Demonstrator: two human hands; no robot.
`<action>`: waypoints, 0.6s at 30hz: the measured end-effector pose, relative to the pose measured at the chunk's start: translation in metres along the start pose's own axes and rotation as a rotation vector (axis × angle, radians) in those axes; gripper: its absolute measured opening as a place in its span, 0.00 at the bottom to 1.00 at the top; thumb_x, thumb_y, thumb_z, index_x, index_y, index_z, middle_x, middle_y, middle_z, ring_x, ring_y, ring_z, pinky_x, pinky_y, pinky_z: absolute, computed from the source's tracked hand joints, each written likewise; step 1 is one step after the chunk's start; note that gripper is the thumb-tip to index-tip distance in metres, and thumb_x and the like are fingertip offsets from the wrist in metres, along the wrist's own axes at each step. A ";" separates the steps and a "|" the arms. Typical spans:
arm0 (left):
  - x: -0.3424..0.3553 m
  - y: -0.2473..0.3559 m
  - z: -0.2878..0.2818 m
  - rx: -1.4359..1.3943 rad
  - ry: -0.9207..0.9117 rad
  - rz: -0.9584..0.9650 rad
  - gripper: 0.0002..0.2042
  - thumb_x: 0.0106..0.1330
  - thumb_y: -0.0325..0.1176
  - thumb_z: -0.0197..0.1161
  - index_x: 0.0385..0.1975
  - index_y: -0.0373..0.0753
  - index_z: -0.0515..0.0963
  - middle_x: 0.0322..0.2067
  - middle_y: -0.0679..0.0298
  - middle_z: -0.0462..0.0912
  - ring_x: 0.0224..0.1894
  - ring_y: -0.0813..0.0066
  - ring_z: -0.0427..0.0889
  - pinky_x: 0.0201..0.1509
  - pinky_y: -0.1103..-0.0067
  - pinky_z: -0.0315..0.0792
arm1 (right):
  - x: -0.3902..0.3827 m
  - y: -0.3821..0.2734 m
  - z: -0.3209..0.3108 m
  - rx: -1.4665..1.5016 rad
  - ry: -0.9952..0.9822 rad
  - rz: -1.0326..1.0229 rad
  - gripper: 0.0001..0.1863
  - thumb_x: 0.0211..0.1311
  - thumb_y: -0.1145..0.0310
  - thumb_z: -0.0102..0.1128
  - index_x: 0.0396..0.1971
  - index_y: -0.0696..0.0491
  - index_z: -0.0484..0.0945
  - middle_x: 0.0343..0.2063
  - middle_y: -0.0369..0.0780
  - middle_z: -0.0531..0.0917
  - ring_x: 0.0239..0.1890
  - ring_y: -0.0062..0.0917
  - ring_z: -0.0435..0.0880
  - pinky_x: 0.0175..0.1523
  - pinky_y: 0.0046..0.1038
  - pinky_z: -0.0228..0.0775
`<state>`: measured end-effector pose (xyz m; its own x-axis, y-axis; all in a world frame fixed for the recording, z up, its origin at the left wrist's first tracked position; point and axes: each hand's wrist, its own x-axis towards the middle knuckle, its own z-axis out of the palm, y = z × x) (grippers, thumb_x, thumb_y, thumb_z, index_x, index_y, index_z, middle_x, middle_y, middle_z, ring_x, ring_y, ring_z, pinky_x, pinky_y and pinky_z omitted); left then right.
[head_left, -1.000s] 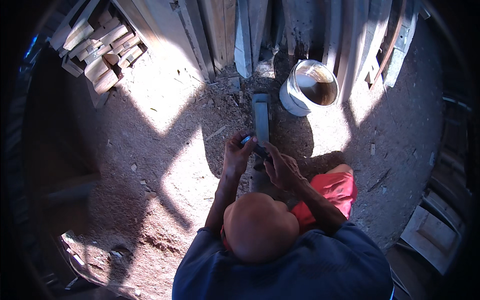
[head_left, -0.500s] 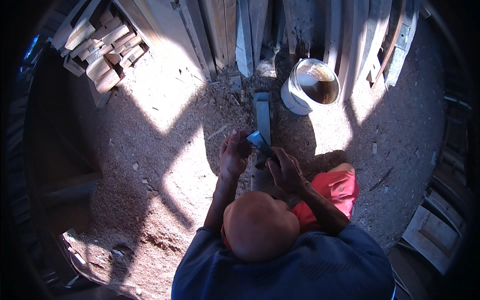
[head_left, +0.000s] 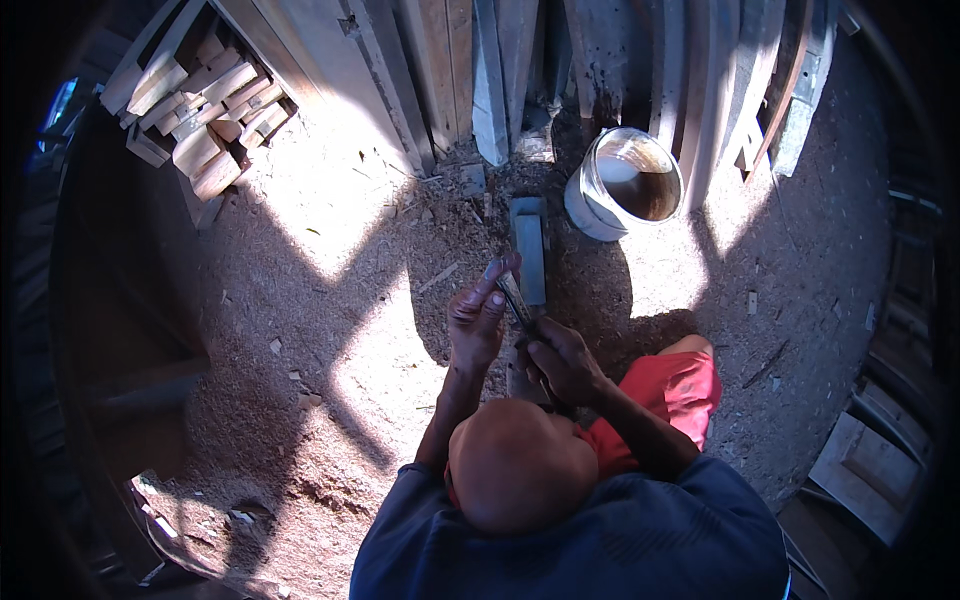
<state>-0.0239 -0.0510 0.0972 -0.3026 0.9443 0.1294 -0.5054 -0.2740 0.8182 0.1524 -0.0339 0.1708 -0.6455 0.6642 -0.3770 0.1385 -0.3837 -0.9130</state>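
Observation:
My right hand (head_left: 566, 362) is closed around the lower part of a flat metal blade (head_left: 514, 298), whose other end slants up and left. The blade is turned partly edge-on, and its lower end is hidden in my fist. My left hand (head_left: 476, 320) is at the upper end of the blade, its bent fingers and thumb against it. Just beyond my hands, a grey sharpening stone (head_left: 530, 262) lies lengthwise on a longer base on the ground.
A white bucket (head_left: 590, 205) with brownish liquid stands beyond my right hand. Long boards (head_left: 490, 95) lean along the far side. Short wood pieces (head_left: 205, 110) are piled at the far left. Shavings cover the ground (head_left: 300, 350). A wooden panel (head_left: 868, 455) lies at the right.
My right hand has turned the blade from its broad, shiny face to nearly edge-on and drawn slightly nearer. The fingers of my left hand have come onto its upper end.

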 end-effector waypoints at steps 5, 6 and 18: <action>-0.001 -0.001 -0.002 0.004 0.039 -0.019 0.20 0.76 0.26 0.61 0.67 0.35 0.77 0.64 0.48 0.81 0.68 0.59 0.78 0.76 0.63 0.65 | 0.003 0.003 0.002 -0.011 0.012 -0.020 0.08 0.73 0.70 0.47 0.41 0.58 0.73 0.29 0.39 0.84 0.28 0.19 0.79 0.36 0.28 0.74; -0.002 -0.001 -0.001 0.004 0.048 -0.027 0.20 0.76 0.25 0.61 0.66 0.35 0.77 0.64 0.48 0.81 0.68 0.59 0.78 0.75 0.64 0.66 | 0.004 0.003 0.002 -0.015 0.016 -0.018 0.08 0.73 0.70 0.47 0.40 0.58 0.73 0.29 0.39 0.84 0.28 0.19 0.79 0.37 0.28 0.74; -0.004 -0.002 -0.003 -0.090 0.074 -0.047 0.19 0.75 0.23 0.62 0.65 0.33 0.77 0.64 0.47 0.80 0.67 0.57 0.78 0.74 0.63 0.69 | 0.003 -0.001 -0.001 -0.138 0.057 -0.020 0.10 0.74 0.70 0.51 0.46 0.60 0.75 0.30 0.44 0.85 0.32 0.30 0.85 0.41 0.36 0.77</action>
<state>-0.0243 -0.0550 0.0931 -0.3342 0.9413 0.0478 -0.5896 -0.2484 0.7686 0.1509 -0.0312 0.1705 -0.6061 0.7078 -0.3629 0.2304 -0.2805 -0.9318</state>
